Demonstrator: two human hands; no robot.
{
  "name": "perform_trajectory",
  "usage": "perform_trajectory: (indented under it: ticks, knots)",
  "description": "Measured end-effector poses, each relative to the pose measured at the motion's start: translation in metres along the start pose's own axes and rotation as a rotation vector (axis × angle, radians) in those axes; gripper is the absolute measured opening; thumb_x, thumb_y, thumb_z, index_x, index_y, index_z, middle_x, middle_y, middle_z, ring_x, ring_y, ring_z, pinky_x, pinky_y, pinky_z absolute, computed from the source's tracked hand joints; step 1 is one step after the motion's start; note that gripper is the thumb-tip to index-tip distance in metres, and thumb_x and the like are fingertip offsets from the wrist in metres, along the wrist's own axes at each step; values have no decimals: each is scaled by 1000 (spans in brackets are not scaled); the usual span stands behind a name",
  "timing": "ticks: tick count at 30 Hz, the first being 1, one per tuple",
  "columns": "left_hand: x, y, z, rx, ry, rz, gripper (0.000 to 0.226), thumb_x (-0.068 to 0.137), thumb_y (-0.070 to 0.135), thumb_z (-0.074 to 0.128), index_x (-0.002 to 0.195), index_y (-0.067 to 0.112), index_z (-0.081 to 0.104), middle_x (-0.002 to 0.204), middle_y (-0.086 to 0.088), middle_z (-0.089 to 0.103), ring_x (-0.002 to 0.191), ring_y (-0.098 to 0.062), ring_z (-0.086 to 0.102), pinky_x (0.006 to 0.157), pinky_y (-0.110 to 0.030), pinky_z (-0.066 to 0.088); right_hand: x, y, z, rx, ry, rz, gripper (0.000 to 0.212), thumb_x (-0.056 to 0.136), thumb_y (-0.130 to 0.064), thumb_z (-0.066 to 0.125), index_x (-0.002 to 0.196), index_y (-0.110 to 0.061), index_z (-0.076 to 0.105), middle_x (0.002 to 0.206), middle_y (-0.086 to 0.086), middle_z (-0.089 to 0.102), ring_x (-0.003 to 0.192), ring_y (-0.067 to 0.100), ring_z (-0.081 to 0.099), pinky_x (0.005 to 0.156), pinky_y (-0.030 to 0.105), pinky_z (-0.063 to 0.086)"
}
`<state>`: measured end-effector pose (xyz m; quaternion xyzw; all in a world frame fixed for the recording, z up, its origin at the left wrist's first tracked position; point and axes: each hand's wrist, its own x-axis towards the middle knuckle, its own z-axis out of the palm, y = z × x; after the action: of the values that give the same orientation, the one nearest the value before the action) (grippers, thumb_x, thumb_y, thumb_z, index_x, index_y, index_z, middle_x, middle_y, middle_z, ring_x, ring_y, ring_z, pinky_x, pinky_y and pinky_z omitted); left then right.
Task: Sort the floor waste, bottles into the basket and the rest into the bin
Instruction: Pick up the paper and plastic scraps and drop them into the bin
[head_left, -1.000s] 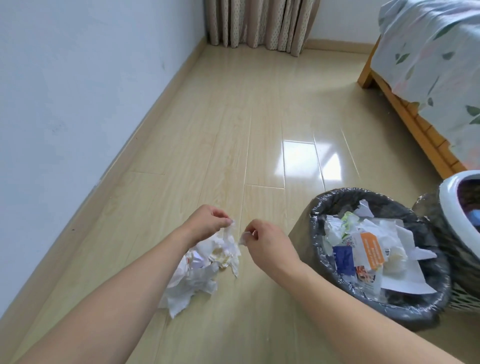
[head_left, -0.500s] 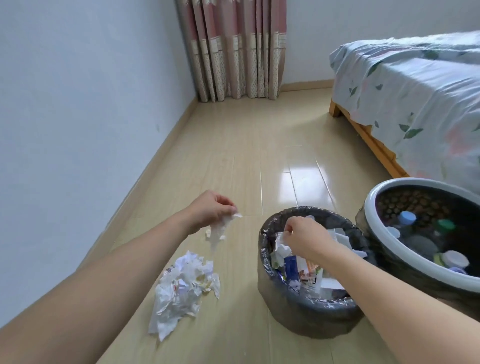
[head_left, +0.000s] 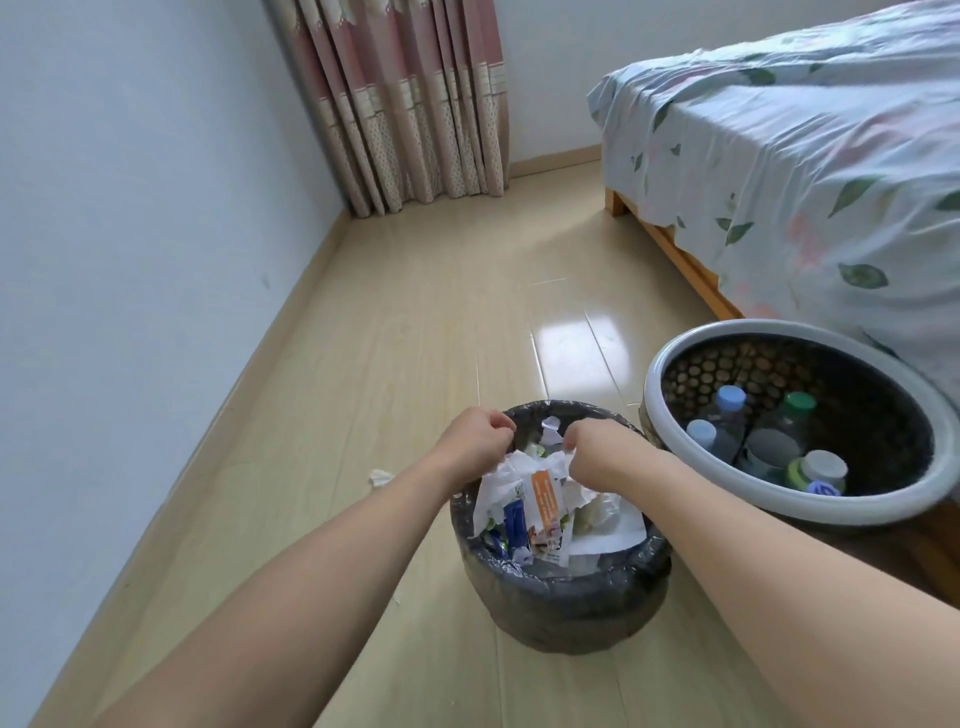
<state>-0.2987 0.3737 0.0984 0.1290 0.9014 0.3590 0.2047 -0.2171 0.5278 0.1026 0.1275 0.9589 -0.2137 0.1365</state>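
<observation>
The black-lined bin (head_left: 558, 597) stands on the floor in front of me, full of paper, wrappers and an orange-labelled packet. My left hand (head_left: 475, 441) and my right hand (head_left: 597, 452) hover close together over its far rim, fingers curled. Each pinches an edge of a crumpled white paper (head_left: 524, 465) that lies on top of the waste. To the right is the white-rimmed basket (head_left: 675, 358) with several capped bottles (head_left: 727, 410) inside. A small paper scrap (head_left: 380, 476) lies on the floor left of the bin.
A bed (head_left: 779, 171) with a leaf-print sheet runs along the right, right behind the basket. The white wall (head_left: 130, 260) borders the left, and curtains (head_left: 410, 104) hang at the far end. Wooden floor (head_left: 441, 312) stretches ahead.
My left hand moved right from above the floor pile to the bin, meeting my right hand over it. The view swung right; the big paper pile is out of sight.
</observation>
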Motion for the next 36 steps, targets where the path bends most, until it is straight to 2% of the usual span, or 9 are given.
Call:
perform_trajectory:
  ticks: [3,7,12,15,18,21,25,31,36]
  knots:
    - [3,-8,-28,4,19,-1,23,95,11,46,111,16,62,103,-9,67,84,-23,65,82,-39,58,0,-6,-9,5,124,-33,35,89,-10,44,120,-12,58,104,4,62,86,21,59,78,34,55]
    - [5,-37,-84,3,67,-38,22,94,7,43,104,14,62,103,-9,66,78,-19,60,70,-33,51,-3,-37,-4,66,184,-115,37,91,-11,43,126,-15,53,119,3,60,96,22,59,82,36,53]
    - [-4,-111,-140,107,55,-150,25,92,6,43,104,13,64,103,-8,68,78,-20,60,65,-27,46,6,-98,33,48,123,-274,35,92,-11,40,122,-16,58,122,1,56,109,22,55,91,33,47]
    - [-4,-161,-154,275,37,-164,25,91,8,46,104,18,66,109,-6,68,89,-20,61,74,-26,46,17,-133,67,79,64,-294,35,92,-12,39,122,-17,57,124,1,55,112,20,53,92,31,46]
    - [5,-207,-155,450,-30,-162,31,92,11,46,115,18,65,119,-3,64,107,-20,59,87,-27,45,31,-167,105,144,-23,-270,36,91,-13,39,122,-19,57,123,-1,55,105,18,55,86,29,47]
    - [30,-252,-150,540,-96,-170,35,91,12,45,122,20,61,128,-3,60,113,-21,57,93,-30,47,48,-192,150,202,-134,-182,40,88,-11,40,124,-18,56,121,0,55,91,15,53,72,25,43]
    - [77,-289,-128,557,-141,-139,45,90,11,45,133,22,53,137,-4,53,120,-23,54,98,-34,45,69,-198,214,174,-254,-22,36,87,-10,42,121,-14,54,119,2,55,97,20,56,82,31,50]
    - [132,-314,-74,523,-117,-80,59,85,3,42,140,27,43,141,2,45,114,-26,56,93,-41,49,94,-182,273,112,-306,124,31,93,-15,44,123,-11,47,122,5,54,106,26,58,86,34,49]
    - [136,-323,-44,738,-18,81,28,94,9,44,119,18,53,117,-5,51,103,-30,57,72,-35,40,105,-177,302,135,-228,123,21,90,-16,46,112,-15,44,111,4,52,101,28,56,76,35,45]
